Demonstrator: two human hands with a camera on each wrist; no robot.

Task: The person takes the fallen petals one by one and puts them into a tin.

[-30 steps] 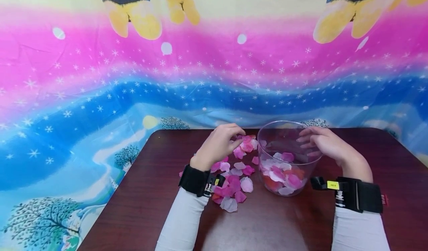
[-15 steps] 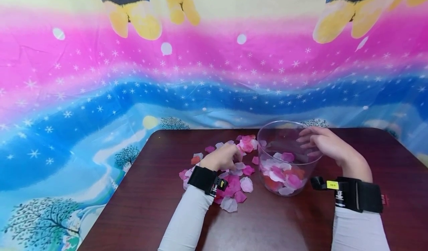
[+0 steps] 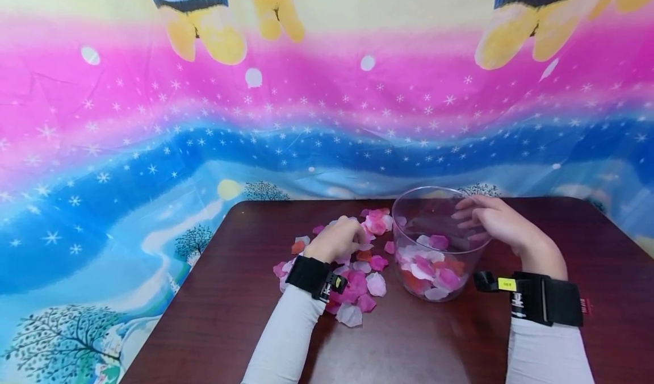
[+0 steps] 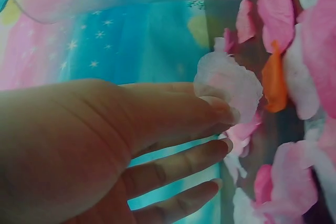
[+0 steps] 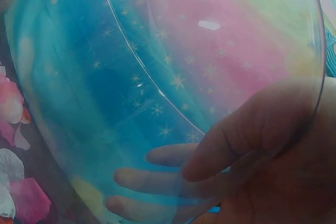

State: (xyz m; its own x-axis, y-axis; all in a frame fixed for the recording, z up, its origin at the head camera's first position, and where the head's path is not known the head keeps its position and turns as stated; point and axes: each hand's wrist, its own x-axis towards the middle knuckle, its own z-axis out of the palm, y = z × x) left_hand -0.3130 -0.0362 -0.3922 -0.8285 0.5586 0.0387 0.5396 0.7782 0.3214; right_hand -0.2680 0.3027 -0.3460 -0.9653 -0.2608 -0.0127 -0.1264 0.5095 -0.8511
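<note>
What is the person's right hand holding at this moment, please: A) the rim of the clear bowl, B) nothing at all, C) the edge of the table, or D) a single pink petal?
A: the right hand grips the rim of the clear bowl, thumb inside and fingers on the outer wall, as the right wrist view shows through the plastic.

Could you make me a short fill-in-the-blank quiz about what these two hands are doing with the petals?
1. The right hand grips the rim of the clear ____.
2. The left hand pinches a ____ petal between thumb and fingers.
3. The loose petals lie on a dark ____ table.

Missing words: bowl; white; brown
</note>
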